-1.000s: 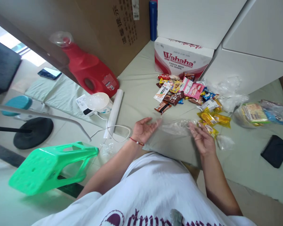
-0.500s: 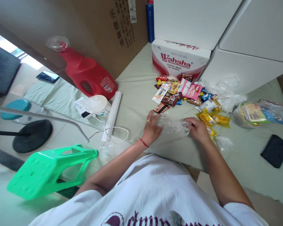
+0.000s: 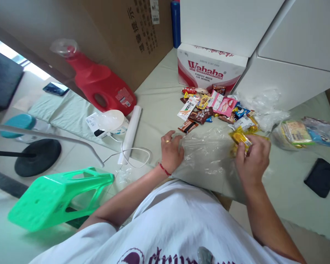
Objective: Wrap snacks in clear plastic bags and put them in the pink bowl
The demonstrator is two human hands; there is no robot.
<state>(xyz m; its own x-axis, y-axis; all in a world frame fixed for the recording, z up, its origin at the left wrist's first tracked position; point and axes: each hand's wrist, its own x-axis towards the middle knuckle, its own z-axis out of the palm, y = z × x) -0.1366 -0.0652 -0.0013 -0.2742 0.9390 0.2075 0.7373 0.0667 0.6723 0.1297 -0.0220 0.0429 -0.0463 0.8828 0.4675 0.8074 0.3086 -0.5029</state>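
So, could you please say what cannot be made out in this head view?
Head view: how many yellow packets the right hand holds; the grip partly covers them.
Head view: whether the left hand grips the clear bag; the hand itself hides any contact.
Head view: lower packets in the snack pile, hidden by those above.
Head view: print on the shirt, cut off by the bottom edge.
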